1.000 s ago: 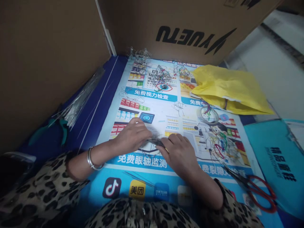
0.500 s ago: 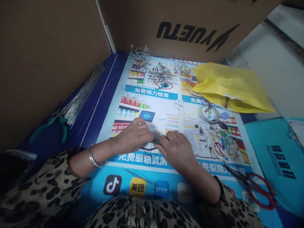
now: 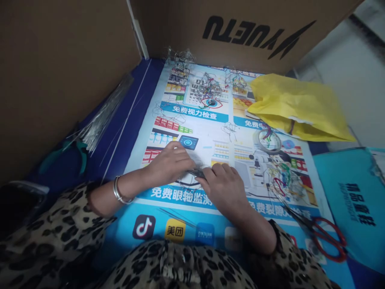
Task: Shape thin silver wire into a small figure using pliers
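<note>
My left hand (image 3: 176,162) and my right hand (image 3: 225,186) face each other over the printed poster (image 3: 207,150). Between their pinched fingertips is a small dark grey piece of wire (image 3: 197,172), mostly covered by the fingers, so its shape is unclear. Both thumbs press close to it. Just in front of my wrists, a few thin dark wires (image 3: 177,216) lie on the poster. A loose bent wire figure (image 3: 230,129) lies beyond my right hand.
Red-handled scissors (image 3: 329,239) lie at right, below tangled coloured wire (image 3: 285,182). A tape roll (image 3: 268,140) sits by a yellow bag (image 3: 300,106). At left are straight wires (image 3: 104,114) and green-handled pliers (image 3: 81,156). Cardboard (image 3: 240,36) walls the back; wire tangles (image 3: 209,88) lie before it.
The view has shifted slightly. My hands stay together at nearly the same spot, with the fingertips slightly farther apart and more of the grey wire showing between them.
</note>
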`<state>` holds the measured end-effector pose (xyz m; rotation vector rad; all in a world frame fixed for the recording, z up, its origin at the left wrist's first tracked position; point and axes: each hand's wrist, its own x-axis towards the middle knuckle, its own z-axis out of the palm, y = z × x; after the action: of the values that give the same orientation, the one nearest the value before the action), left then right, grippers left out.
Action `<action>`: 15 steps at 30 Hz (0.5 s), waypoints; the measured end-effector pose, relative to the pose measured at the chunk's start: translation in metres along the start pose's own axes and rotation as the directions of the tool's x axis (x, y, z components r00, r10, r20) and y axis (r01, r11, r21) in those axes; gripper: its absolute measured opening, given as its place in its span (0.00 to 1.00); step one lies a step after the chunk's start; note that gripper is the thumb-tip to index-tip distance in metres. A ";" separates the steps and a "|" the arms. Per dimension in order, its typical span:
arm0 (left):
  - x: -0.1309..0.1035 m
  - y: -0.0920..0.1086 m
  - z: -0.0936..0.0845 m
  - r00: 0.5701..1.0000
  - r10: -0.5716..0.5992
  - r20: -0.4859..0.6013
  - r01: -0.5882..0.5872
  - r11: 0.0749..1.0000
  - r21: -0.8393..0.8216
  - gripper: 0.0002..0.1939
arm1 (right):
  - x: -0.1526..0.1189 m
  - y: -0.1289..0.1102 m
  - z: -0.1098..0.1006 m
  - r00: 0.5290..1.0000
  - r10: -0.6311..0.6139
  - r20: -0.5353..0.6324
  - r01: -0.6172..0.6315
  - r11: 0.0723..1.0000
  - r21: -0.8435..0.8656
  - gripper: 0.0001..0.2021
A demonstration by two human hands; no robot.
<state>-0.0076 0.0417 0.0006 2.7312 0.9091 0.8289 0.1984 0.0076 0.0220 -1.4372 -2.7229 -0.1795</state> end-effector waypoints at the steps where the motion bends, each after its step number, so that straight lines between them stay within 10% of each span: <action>1: 0.000 -0.001 0.000 1.000 -0.017 -0.008 0.017 1.000 -0.013 0.08 | -0.001 0.001 -0.002 1.000 -0.004 -0.004 0.004 1.000 -0.003 0.11; 15: 0.004 -0.004 -0.006 0.973 -0.220 -0.068 0.211 0.970 -0.117 0.06 | -0.012 0.030 -0.007 0.988 0.023 -0.150 -0.010 0.997 0.082 0.11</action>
<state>-0.0104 0.0470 0.0062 2.4673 1.1180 0.9208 0.2297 0.0134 0.0299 -1.3652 -2.5659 -0.1682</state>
